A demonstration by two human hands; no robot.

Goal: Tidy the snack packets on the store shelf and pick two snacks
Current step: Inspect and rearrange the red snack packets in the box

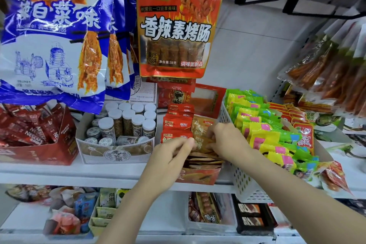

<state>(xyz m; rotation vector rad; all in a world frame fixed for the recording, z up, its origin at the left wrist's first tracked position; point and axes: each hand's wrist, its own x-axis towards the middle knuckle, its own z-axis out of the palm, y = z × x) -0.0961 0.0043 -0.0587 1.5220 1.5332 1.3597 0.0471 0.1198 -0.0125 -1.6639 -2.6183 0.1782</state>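
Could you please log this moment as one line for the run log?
stage: tidying | left hand: gripping brown packets | right hand: gripping same packets | place: red display box | picked: none seen

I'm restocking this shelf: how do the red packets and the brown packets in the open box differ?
The red packets stand upright in a neat row on the box's left side; the brown packets on its right side mostly lie flat and stacked. No hand grips the red packets, while the left hand and right hand are both at the brown packets. Both are small sachets sharing one display box.
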